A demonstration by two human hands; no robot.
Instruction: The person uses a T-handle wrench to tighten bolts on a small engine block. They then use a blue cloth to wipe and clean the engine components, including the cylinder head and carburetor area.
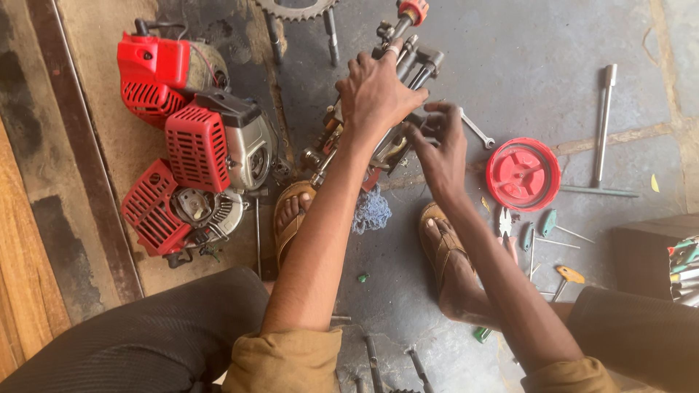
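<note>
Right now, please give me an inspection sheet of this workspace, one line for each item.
Surface: grey stone floor, dusty, stained.
Job's things: metal engine assembly with an orange knob, held over the floor.
Clutter: three red small engines at left; red round cover; spanner; long T-wrench; pliers; blue rag.
Hands: left hand on top of the assembly; right hand gripping its side.
Cables: nothing seen.
Surroundings: tool box at right; sandalled feet.

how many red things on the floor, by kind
small engines with red housings: 3
red round cover: 1
red knob on the machine part held by the left hand and right hand: 1
total: 5
</note>
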